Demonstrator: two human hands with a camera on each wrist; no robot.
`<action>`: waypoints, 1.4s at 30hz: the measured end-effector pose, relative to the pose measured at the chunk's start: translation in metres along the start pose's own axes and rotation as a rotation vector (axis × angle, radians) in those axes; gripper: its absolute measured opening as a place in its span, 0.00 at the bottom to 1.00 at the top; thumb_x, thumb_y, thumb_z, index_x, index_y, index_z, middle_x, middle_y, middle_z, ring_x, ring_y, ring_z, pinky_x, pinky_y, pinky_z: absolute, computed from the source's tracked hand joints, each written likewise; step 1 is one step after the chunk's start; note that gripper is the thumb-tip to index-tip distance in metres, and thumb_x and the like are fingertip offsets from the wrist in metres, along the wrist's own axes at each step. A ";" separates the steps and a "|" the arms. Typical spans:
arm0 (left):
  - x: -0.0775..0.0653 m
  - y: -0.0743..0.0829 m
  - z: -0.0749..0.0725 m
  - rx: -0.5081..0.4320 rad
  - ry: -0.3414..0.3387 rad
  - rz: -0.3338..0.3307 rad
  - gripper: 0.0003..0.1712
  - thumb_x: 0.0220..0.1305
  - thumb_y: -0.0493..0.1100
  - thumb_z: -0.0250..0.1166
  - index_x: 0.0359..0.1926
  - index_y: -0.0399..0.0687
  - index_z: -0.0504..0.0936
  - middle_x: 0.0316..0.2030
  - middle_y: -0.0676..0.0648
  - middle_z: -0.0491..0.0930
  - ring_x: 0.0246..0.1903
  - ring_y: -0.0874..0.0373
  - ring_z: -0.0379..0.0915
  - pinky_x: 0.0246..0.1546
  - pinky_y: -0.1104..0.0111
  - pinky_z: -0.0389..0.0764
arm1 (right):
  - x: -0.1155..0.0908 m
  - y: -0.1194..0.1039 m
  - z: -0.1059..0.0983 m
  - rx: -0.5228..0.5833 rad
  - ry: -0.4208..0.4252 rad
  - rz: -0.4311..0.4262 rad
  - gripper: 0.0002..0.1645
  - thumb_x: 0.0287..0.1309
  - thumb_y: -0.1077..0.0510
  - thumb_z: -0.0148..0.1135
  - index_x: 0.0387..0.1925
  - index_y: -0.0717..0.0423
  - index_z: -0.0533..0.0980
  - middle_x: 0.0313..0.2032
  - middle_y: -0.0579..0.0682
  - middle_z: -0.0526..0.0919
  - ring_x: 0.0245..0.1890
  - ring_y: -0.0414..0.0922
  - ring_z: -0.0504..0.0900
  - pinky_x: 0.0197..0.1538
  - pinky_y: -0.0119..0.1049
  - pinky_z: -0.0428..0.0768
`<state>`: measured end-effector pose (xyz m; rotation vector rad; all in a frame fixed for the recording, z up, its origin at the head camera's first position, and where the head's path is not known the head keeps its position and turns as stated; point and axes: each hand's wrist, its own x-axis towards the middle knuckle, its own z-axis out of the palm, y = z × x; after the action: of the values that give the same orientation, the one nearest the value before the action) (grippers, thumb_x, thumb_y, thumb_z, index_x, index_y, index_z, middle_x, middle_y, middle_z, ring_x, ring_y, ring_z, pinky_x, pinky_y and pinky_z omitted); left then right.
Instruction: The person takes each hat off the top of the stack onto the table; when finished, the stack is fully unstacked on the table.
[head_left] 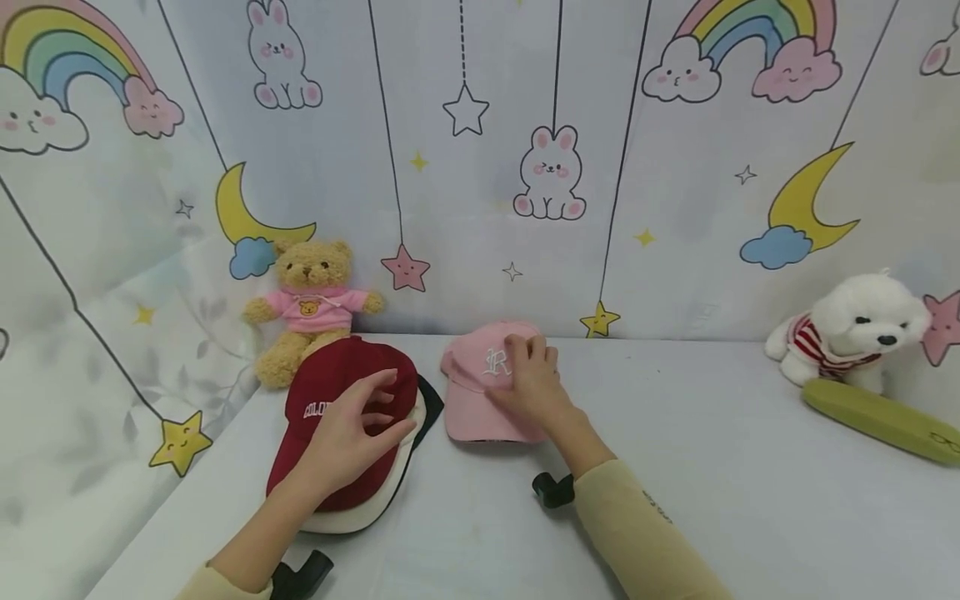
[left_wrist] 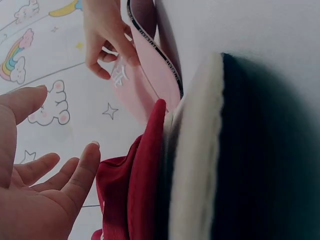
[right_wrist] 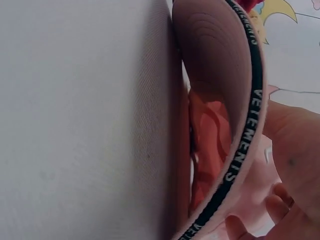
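A dark red cap with white lettering lies on top of a cream-brimmed cap, with a dark edge showing beside it. My left hand hovers over the red cap, fingers spread and loosely bent, holding nothing. To the right sits a pink cap with a white embroidered letter. My right hand is over its crown, fingers bent and thumb near the letter; whether the fingertips touch is unclear. In the right wrist view, a black lettered band runs along the pink cap's brim, with orange-red fabric underneath.
A teddy bear in a pink top sits behind the red cap. At the right, a white plush dog sits behind a long green case. A cartoon-printed cloth hangs behind the white table.
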<state>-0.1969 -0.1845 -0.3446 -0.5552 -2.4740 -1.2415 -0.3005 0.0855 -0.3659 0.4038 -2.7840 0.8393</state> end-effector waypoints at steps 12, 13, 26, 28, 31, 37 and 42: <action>-0.012 -0.002 -0.008 0.033 0.004 0.003 0.41 0.56 0.38 0.78 0.68 0.38 0.70 0.59 0.39 0.75 0.51 0.46 0.77 0.45 0.62 0.83 | 0.010 0.005 0.003 -0.005 0.019 0.007 0.49 0.56 0.45 0.73 0.70 0.55 0.57 0.60 0.61 0.57 0.58 0.59 0.56 0.54 0.57 0.72; -0.013 -0.002 -0.008 0.037 0.004 0.001 0.41 0.56 0.38 0.78 0.68 0.38 0.70 0.59 0.40 0.76 0.51 0.47 0.77 0.45 0.62 0.83 | 0.011 0.005 0.004 -0.004 0.021 0.012 0.49 0.56 0.45 0.73 0.70 0.55 0.57 0.60 0.61 0.57 0.58 0.59 0.56 0.54 0.57 0.72; -0.024 -0.006 -0.016 0.063 0.063 0.023 0.39 0.55 0.39 0.78 0.66 0.39 0.72 0.57 0.41 0.77 0.48 0.50 0.78 0.44 0.68 0.83 | 0.022 0.007 0.012 0.003 0.047 0.120 0.50 0.56 0.45 0.71 0.71 0.57 0.55 0.62 0.63 0.55 0.61 0.61 0.55 0.54 0.61 0.71; -0.025 -0.007 -0.019 0.061 0.076 0.029 0.38 0.55 0.38 0.78 0.66 0.39 0.72 0.57 0.41 0.77 0.48 0.50 0.79 0.43 0.69 0.83 | 0.024 0.008 0.013 0.005 0.045 0.129 0.49 0.57 0.46 0.70 0.71 0.57 0.55 0.63 0.63 0.55 0.61 0.62 0.54 0.55 0.62 0.70; -0.027 -0.009 -0.023 0.054 0.088 0.035 0.38 0.56 0.38 0.78 0.66 0.38 0.72 0.57 0.41 0.77 0.47 0.49 0.79 0.43 0.70 0.82 | 0.026 0.009 0.013 0.005 0.043 0.141 0.49 0.57 0.45 0.69 0.71 0.57 0.55 0.63 0.63 0.54 0.62 0.62 0.54 0.57 0.64 0.68; -0.032 -0.013 -0.033 0.058 0.115 0.027 0.38 0.57 0.38 0.77 0.66 0.39 0.72 0.57 0.41 0.77 0.47 0.50 0.79 0.43 0.73 0.81 | 0.027 0.006 0.012 -0.021 0.071 0.136 0.48 0.57 0.43 0.68 0.71 0.55 0.56 0.62 0.63 0.57 0.61 0.63 0.56 0.59 0.64 0.63; -0.036 -0.017 -0.043 0.068 0.136 0.026 0.39 0.57 0.36 0.77 0.68 0.39 0.70 0.58 0.40 0.76 0.48 0.49 0.78 0.43 0.77 0.79 | 0.026 -0.004 0.008 0.003 0.121 0.073 0.48 0.59 0.41 0.69 0.71 0.54 0.57 0.63 0.63 0.59 0.60 0.63 0.57 0.58 0.64 0.62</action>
<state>-0.1690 -0.2358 -0.3483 -0.4677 -2.3791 -1.1410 -0.3249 0.0724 -0.3634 0.2436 -2.7002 0.8536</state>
